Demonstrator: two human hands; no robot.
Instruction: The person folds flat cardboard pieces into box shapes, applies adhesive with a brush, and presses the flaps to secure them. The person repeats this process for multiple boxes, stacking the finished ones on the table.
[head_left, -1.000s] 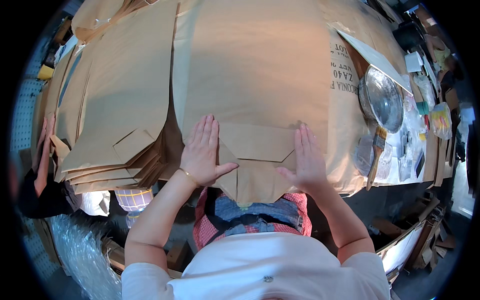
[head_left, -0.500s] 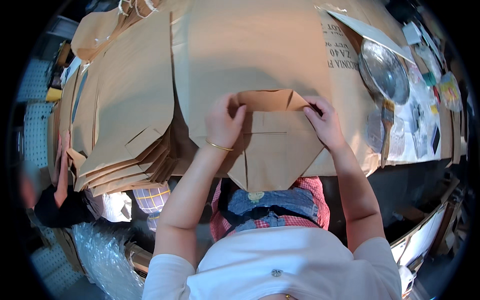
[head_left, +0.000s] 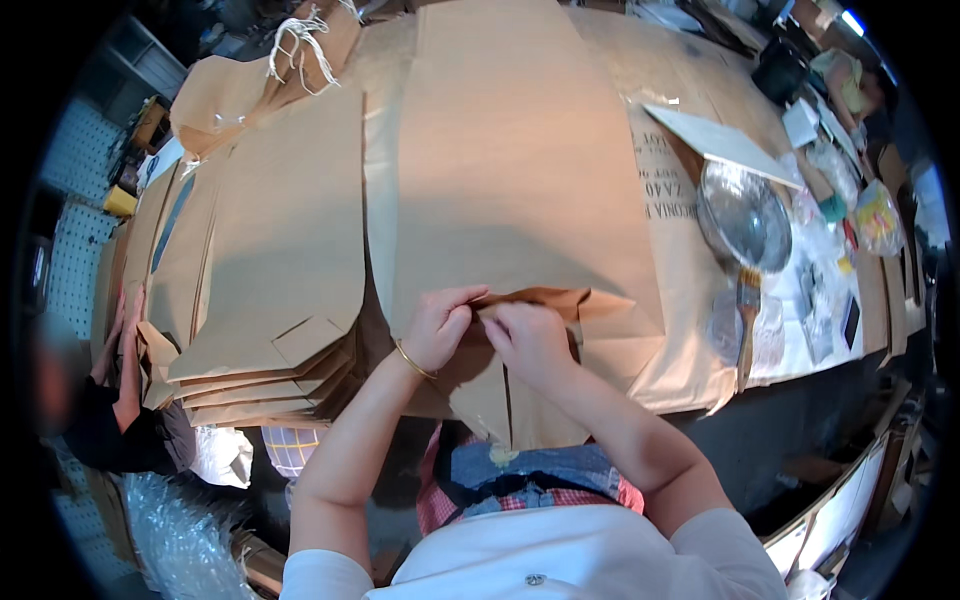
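A large brown paper bag (head_left: 510,190) lies before me, its near end partly unfolded with creased flaps (head_left: 615,325) standing up. At the left side of that opening, my left hand (head_left: 438,325) is closed on the paper edge. Close beside it, my right hand (head_left: 530,335) has its fingers curled over the same edge, the fingertips partly hidden. The bag's lowest flap (head_left: 545,410) hangs over the table edge toward my lap.
To the left lies a stack of similar paper bags (head_left: 285,240). White strings (head_left: 300,45) sit at the far left. A metal bowl (head_left: 745,215), a brush (head_left: 747,300) and a white board (head_left: 720,145) are on the right. At the far left are another person's hands (head_left: 130,315).
My right hand has moved left from the right end of the opening to beside my left hand. Both hands and the bag's opening now appear lower, and the view has tilted up.
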